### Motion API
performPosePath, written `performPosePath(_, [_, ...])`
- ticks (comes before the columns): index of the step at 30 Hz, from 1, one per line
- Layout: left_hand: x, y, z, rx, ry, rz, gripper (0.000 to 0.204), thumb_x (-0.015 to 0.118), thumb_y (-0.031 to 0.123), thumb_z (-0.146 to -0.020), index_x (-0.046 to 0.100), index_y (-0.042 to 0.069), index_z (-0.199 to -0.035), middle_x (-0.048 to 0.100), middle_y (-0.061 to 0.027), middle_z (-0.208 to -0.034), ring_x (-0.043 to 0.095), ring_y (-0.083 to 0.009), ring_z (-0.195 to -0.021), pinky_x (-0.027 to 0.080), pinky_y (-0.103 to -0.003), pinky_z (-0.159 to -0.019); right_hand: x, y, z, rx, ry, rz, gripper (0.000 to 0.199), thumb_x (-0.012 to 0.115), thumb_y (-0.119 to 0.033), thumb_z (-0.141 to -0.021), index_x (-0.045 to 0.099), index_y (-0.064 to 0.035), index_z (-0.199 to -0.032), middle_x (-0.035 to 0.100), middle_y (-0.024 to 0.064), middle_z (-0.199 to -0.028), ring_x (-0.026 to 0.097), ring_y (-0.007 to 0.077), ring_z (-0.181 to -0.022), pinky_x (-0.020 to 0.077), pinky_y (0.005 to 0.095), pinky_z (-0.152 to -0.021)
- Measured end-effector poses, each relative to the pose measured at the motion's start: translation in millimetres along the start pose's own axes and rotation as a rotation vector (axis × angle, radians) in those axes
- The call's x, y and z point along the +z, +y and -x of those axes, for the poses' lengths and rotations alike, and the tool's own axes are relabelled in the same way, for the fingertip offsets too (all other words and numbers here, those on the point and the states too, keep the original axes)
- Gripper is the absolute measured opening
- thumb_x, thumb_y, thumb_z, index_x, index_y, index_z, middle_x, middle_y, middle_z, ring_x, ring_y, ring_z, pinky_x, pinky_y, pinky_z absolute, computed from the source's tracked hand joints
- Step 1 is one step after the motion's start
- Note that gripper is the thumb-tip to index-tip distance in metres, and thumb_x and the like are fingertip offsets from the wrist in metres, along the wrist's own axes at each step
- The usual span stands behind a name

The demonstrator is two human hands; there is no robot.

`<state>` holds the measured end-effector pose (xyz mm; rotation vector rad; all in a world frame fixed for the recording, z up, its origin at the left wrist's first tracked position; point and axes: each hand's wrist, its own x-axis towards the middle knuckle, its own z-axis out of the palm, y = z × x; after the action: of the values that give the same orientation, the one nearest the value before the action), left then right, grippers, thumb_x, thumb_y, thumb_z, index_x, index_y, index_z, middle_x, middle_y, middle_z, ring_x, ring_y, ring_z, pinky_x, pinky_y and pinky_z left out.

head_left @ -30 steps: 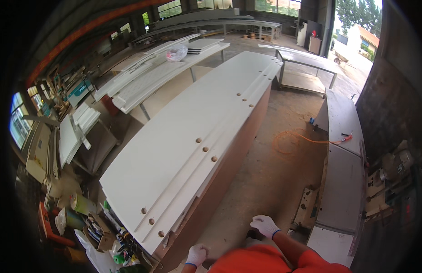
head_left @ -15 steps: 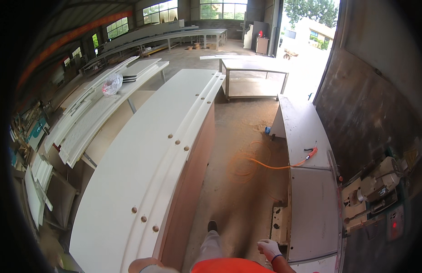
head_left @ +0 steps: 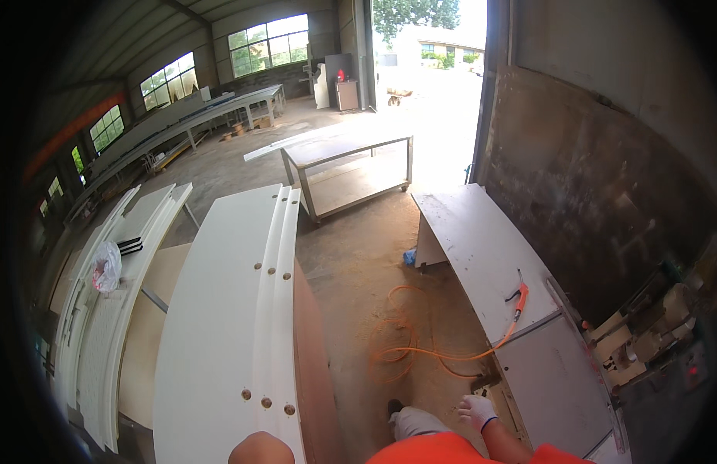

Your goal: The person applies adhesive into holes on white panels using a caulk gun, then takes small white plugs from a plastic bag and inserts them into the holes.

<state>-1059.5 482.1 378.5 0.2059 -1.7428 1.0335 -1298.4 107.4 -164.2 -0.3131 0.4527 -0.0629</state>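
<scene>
My right hand (head_left: 476,411), in a white glove with a blue cuff, hangs beside the grey worktable (head_left: 482,255). Its fingers look loosely bent and apart, with nothing seen in them. Of my left arm only a bare rounded part (head_left: 262,448) shows at the lower edge; the hand is out of view. That arm overlaps the near end of a stack of white panels (head_left: 211,309), whose stepped right edges have round holes (head_left: 266,403). An orange air blow gun (head_left: 521,300) lies on the worktable, joined to a coiled orange hose (head_left: 405,352) on the floor.
More white panels (head_left: 103,340) lie on a stand at left, with a clear plastic bag (head_left: 106,267) on top. A wheeled metal-frame table (head_left: 351,182) stands ahead, before a bright doorway (head_left: 428,85). A machine (head_left: 645,332) with a red light sits by the right wall.
My view has turned to the right and I have stepped forward. The panel stack now lies farther left; the blow gun is nearer. My right hand still swings by the worktable.
</scene>
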Motion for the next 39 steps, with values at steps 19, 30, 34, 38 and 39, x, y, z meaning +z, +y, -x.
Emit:
performPosePath(19, [-171,-435,374,-0.303,-0.333,0.030,0.006,0.072,0.014,-0.091,0.072,0.008,-0.093,0.072,-0.0023,-0.089,0.069,-0.0167,-0.073,0.054,-0.031,-0.065,31,-230,-313,-0.021,1.263,0.027,0.021,0.051,-0.033,-0.104,0.059,-0.0144,-0.105,0.066,0.0046,-0.088,0.068,0.0245,-0.074,0.0543,0.0400,-0.058])
performPosePath(30, [-320,-662,692,-1.846,-0.243,-0.549,0.016,0.077,0.021,-0.093,0.077,0.004,-0.092,0.074,-0.0088,-0.083,0.073,-0.0211,-0.073,0.057,-0.033,-0.067,167,-367,-626,0.100,1.017,0.682,0.032,0.054,-0.045,-0.105,0.066,-0.0158,-0.102,0.070,0.0069,-0.089,0.068,0.0287,-0.079,0.0551,0.0446,-0.069])
performPosePath(34, [-321,-743,757,-1.859,-0.438,-0.370,0.015,0.077,0.020,-0.093,0.079,0.006,-0.098,0.076,-0.0096,-0.087,0.075,-0.0221,-0.078,0.059,-0.034,-0.072,152,-399,-696,0.193,1.051,0.642,0.036,0.055,-0.049,-0.105,0.068,-0.0162,-0.100,0.071,0.0078,-0.089,0.067,0.0302,-0.081,0.0554,0.0463,-0.074])
performPosePath(38, [-358,-807,837,-1.789,-0.588,-0.432,0.021,0.077,0.030,-0.092,0.078,0.010,-0.099,0.076,-0.0093,-0.091,0.075,-0.0283,-0.083,0.060,-0.040,-0.074,110,-464,-789,0.345,1.093,0.521,0.040,0.056,-0.054,-0.105,0.071,-0.0167,-0.099,0.072,0.0086,-0.090,0.067,0.0318,-0.083,0.0557,0.0480,-0.078])
performPosePath(39, [-366,-827,859,-1.783,-0.639,-0.506,0.022,0.075,0.032,-0.092,0.078,0.011,-0.099,0.076,-0.0096,-0.092,0.075,-0.0305,-0.084,0.060,-0.042,-0.074,113,-483,-828,0.343,1.253,0.677,0.037,0.056,-0.050,-0.106,0.071,-0.0169,-0.099,0.073,0.0087,-0.090,0.069,0.0324,-0.084,0.0558,0.0483,-0.077])
